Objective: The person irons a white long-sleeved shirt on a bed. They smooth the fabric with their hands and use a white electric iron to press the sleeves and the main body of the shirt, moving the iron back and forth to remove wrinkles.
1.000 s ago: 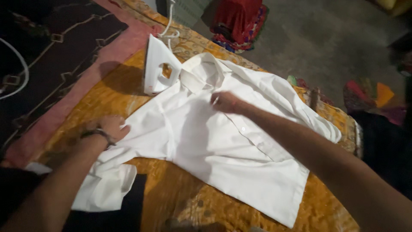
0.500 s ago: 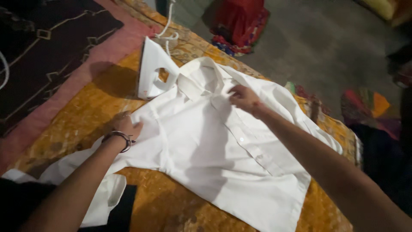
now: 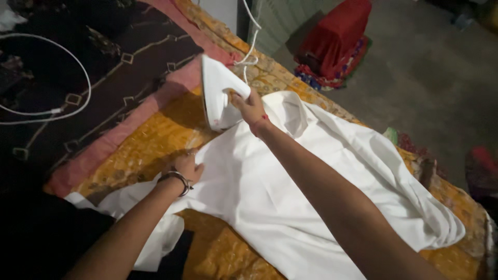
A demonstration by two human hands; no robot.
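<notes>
Gripping the handle of a white iron (image 3: pixel 220 93), the person's right hand (image 3: pixel 250 106) has its fingers curled closed around it, the iron standing tilted on its heel at the far edge of a white shirt (image 3: pixel 311 192). That shirt lies spread out, somewhat rumpled, across an orange patterned cloth (image 3: pixel 150 142) that covers the surface, with the collar end just beside the iron and the right forearm stretched above the body of the garment. Flat on the shirt's near left part, by the sleeve, rests the left hand (image 3: pixel 188 167), fingers loosely spread and pressing the fabric down, holding nothing; a dark bangle (image 3: pixel 176 179) circles its wrist. From the iron a white cord (image 3: pixel 250 39) runs up and away toward the wall. To the left, a pink strip borders a dark patterned blanket (image 3: pixel 114 57), on which a thin white cable (image 3: pixel 62 111) loops in a wide curve. Farther off, on the grey floor (image 3: pixel 430 72), sits a red bundle of cloth (image 3: pixel 337 44), well apart from the shirt.
</notes>
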